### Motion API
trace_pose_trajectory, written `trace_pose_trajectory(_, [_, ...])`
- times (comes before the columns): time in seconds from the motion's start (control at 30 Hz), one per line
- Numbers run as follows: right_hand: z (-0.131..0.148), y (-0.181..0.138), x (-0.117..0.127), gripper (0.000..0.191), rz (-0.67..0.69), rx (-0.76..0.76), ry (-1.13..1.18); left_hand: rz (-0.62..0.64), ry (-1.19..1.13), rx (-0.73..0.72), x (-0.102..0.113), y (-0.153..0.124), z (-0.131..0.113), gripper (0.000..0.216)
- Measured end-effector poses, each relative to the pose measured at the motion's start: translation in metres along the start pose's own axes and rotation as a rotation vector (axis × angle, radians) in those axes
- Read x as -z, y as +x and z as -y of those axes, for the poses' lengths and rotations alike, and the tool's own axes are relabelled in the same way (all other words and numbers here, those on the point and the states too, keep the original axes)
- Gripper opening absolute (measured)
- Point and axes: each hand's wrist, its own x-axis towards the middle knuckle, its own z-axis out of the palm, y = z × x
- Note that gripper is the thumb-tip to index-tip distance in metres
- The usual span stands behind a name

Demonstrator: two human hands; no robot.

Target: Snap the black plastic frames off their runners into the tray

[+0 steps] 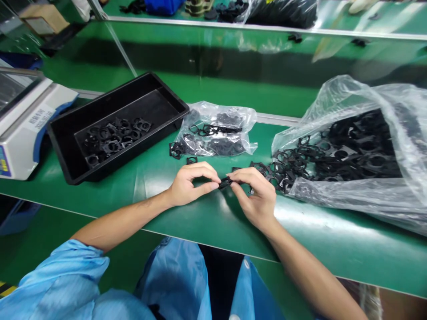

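Note:
Between my two hands is a small black plastic part (225,182), held just above the green bench. My left hand (191,184) pinches its left end between thumb and fingertips. The right end is gripped the same way by my right hand (256,193). The fingers hide much of its shape. Loose black parts (283,171) with round openings spill from a large clear plastic bag (347,195) to the right of my right hand. One more black ring part (191,160) lies just behind my left hand.
A black tray (160,129) holding several similar parts stands at the left. Behind my hands lies a smaller clear bag (230,144) of black parts. A white and blue weighing scale (33,120) sits at the far left. A shelf with a blue bin (163,6) runs along the back.

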Motion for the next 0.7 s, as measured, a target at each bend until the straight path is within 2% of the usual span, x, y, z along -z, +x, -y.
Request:
trace_pose_trajectory(0.27, [0.0004,0.0010,0.0008,0.009,0.000,0.000,-0.029,0.003,0.154,-0.122,-0.0016,-0.0022,-0.0027,0.007])
trace_pose_trajectory(0.47, [-0.0015,0.0017,0.0004,0.010,-0.022,0.031,0.007,-0.031,0.205,-0.132,-0.0006,-0.0011,-0.0062,0.007])
trace_pose_trajectory(0.7, [0.0017,-0.0001,0.0000,0.005,0.006,-0.159,0.056,-0.053,0.221,-0.180,-0.0018,-0.0026,-0.0047,0.009])
